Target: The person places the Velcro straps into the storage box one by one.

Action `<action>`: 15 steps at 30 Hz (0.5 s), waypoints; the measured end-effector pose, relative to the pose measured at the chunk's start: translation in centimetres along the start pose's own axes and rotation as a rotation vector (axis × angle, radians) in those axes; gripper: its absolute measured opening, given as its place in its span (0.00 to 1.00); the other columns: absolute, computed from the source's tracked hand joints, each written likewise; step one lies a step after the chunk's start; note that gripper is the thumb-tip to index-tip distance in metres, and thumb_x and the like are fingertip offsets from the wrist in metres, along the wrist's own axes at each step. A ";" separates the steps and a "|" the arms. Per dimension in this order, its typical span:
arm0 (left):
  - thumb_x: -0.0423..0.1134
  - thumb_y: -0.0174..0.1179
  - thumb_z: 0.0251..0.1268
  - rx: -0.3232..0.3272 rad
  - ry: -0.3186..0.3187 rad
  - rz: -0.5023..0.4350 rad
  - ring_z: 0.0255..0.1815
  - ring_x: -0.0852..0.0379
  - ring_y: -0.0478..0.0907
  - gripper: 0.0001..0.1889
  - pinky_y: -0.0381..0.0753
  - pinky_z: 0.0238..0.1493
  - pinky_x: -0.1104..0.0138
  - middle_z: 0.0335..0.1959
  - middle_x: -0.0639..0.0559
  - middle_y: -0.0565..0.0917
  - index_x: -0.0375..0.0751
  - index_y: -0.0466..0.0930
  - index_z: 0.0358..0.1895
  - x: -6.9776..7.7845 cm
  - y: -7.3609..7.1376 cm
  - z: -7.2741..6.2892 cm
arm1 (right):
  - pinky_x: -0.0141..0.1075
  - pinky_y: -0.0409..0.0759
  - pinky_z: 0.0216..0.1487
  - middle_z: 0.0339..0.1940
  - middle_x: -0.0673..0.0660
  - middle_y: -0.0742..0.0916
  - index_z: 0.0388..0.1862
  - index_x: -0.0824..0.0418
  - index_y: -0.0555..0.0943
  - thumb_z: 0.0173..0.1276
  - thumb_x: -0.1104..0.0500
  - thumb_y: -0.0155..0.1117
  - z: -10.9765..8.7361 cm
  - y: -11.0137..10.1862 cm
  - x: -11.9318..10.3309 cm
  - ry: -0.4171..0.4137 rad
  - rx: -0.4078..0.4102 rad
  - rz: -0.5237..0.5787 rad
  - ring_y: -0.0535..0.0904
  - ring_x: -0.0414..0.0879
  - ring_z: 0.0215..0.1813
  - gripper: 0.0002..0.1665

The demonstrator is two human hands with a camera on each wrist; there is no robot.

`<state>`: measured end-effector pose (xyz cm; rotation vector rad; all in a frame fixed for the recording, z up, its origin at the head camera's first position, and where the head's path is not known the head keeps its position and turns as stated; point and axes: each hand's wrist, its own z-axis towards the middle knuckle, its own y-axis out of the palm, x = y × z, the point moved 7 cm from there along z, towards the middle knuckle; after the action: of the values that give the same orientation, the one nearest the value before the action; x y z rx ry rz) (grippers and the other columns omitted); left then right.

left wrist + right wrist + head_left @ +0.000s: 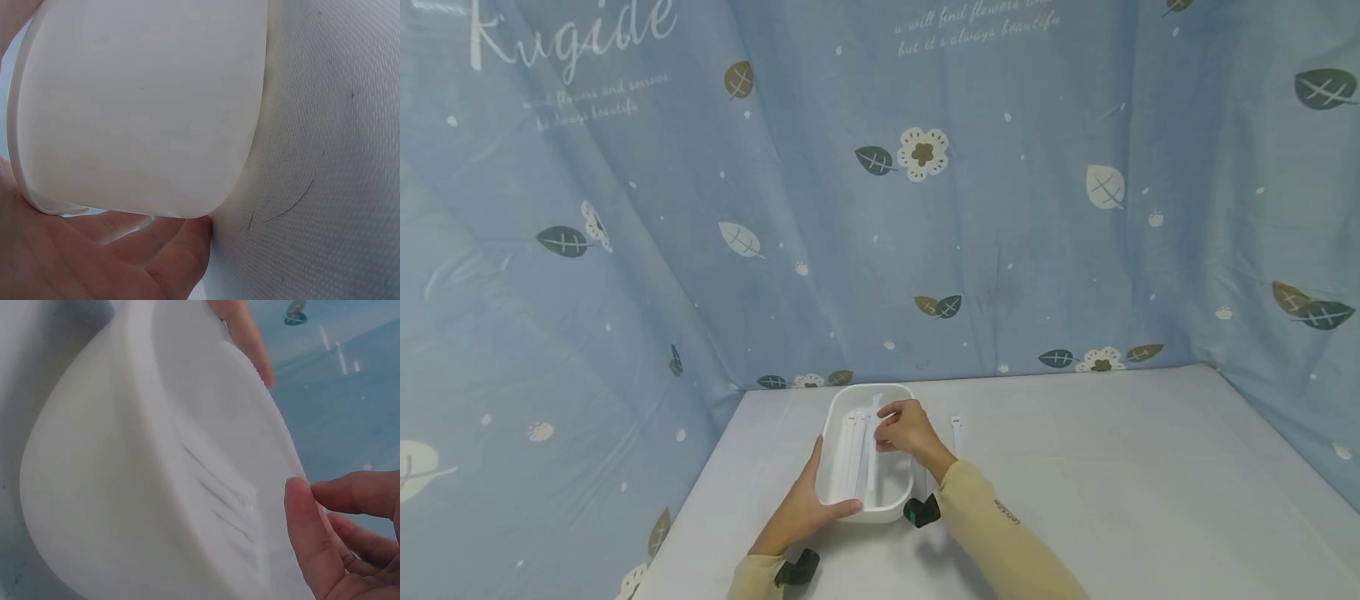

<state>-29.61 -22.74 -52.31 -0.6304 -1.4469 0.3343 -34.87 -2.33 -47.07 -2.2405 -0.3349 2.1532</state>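
Note:
A white oval plastic tub (887,514) stands on the table, with several flat white cable ties (857,458) lying lengthwise inside it. My left hand (807,510) grips the tub, its thumb over the near rim and its fingers along the left outer wall. The left wrist view shows the palm and fingers (181,250) against that wall. Over the tub's right half is my right hand (908,432), fingers loosely bent, close beside the rightmost tie. In the right wrist view, its thumb and forefinger (309,540) come close together, with no tie showing between them.
One more cable tie (957,429) lies on the white table (1112,483), just right of the tub and partly hidden by my right arm. Black wrist cameras (797,568) sit on both sleeves. A blue printed curtain (1000,250) hangs behind and to both sides.

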 end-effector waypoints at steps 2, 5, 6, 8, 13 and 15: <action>0.58 0.80 0.49 0.000 -0.001 0.001 0.78 0.36 0.64 0.72 0.69 0.72 0.40 0.86 0.38 0.48 0.46 0.32 0.86 0.0 0.0 0.0 | 0.37 0.91 0.36 0.36 0.63 0.87 0.59 0.76 0.79 0.62 0.73 0.70 0.0 0.0 0.0 0.001 0.000 -0.005 0.88 0.45 0.29 0.25; 0.58 0.80 0.49 0.001 -0.001 0.001 0.78 0.36 0.65 0.72 0.69 0.72 0.39 0.86 0.37 0.48 0.46 0.32 0.86 -0.1 0.0 0.0 | 0.37 0.91 0.36 0.36 0.63 0.87 0.59 0.76 0.79 0.62 0.73 0.70 0.0 0.0 0.0 0.002 -0.001 -0.010 0.88 0.46 0.29 0.25; 0.58 0.80 0.49 0.000 0.000 -0.001 0.78 0.36 0.65 0.72 0.69 0.72 0.39 0.86 0.37 0.48 0.46 0.31 0.86 -0.1 0.0 0.1 | 0.37 0.91 0.36 0.36 0.63 0.87 0.59 0.76 0.79 0.62 0.73 0.70 0.0 0.0 0.0 0.003 0.000 -0.009 0.88 0.46 0.29 0.25; 0.58 0.80 0.49 0.001 0.002 0.000 0.78 0.36 0.65 0.72 0.69 0.72 0.39 0.86 0.37 0.48 0.46 0.31 0.86 -0.1 0.0 0.1 | 0.37 0.91 0.36 0.36 0.63 0.87 0.59 0.76 0.79 0.62 0.73 0.70 0.0 0.0 0.0 0.003 0.002 -0.009 0.88 0.45 0.29 0.25; 0.58 0.80 0.50 0.002 0.003 0.000 0.77 0.38 0.67 0.72 0.71 0.71 0.41 0.86 0.38 0.49 0.46 0.32 0.86 -0.1 0.0 0.1 | 0.36 0.90 0.36 0.35 0.63 0.88 0.59 0.76 0.79 0.62 0.73 0.70 0.1 0.0 0.0 0.004 -0.002 -0.003 0.87 0.44 0.28 0.25; 0.58 0.80 0.50 0.000 0.005 -0.005 0.77 0.38 0.66 0.71 0.71 0.71 0.41 0.86 0.38 0.49 0.47 0.32 0.86 -0.1 0.0 0.1 | 0.36 0.90 0.36 0.35 0.63 0.88 0.59 0.76 0.79 0.62 0.73 0.70 0.2 0.0 0.0 0.004 -0.005 0.001 0.88 0.44 0.27 0.25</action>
<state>-29.74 -22.78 -52.41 -0.6269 -1.4432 0.3290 -35.02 -2.34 -47.09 -2.2475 -0.3393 2.1512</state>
